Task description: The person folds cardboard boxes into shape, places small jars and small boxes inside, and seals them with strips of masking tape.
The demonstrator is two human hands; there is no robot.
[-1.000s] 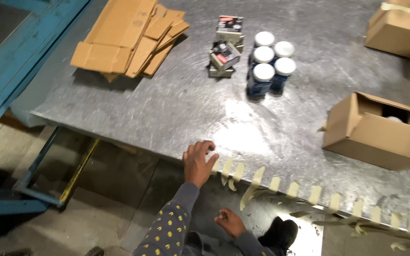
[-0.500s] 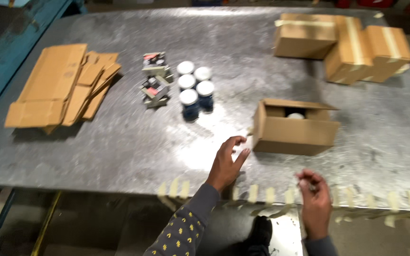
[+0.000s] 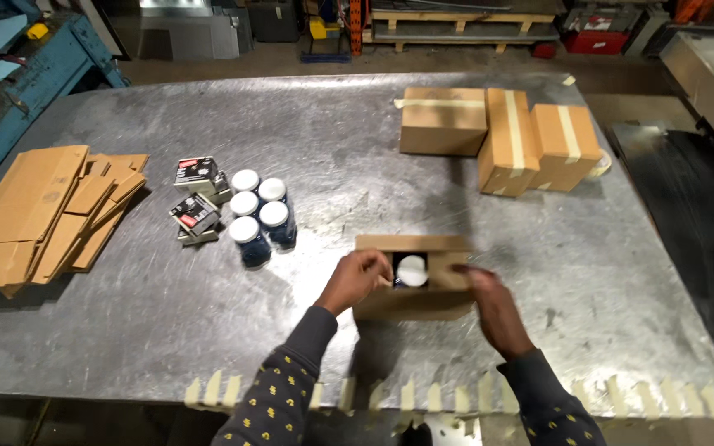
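Open brown cardboard box (image 3: 411, 299), flaps spread, upright near the surface's front edge, containing one white-lidded jar (image 3: 412, 271).

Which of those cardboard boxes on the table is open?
The box between both hands, nearest the table's front edge: its flaps are apart, showing a white-lidded jar. The three boxes farther back are taped shut.

Metal table (image 3: 126, 330) with boxes (image 3: 497, 136), jars (image 3: 259, 216)

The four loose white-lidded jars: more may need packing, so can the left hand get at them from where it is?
Probably yes: the left hand rests on the open box, and bare table separates it from the jars.
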